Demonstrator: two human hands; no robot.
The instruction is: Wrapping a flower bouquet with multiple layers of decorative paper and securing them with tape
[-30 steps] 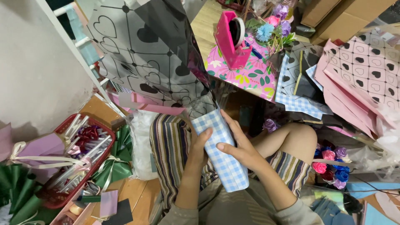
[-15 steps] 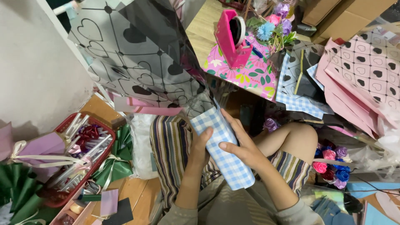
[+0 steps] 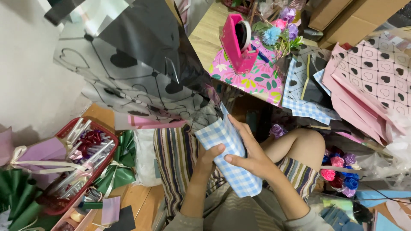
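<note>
Blue checked wrapping paper is gripped by both hands, left and right, over the lap.

Black heart-print sheet swings up and left

The black wrapping sheet printed with hearts now spreads wider across the far left than a second ago. The left hand thumb has slid further over the blue checked paper, while the right hand lies flatter along it.
</note>
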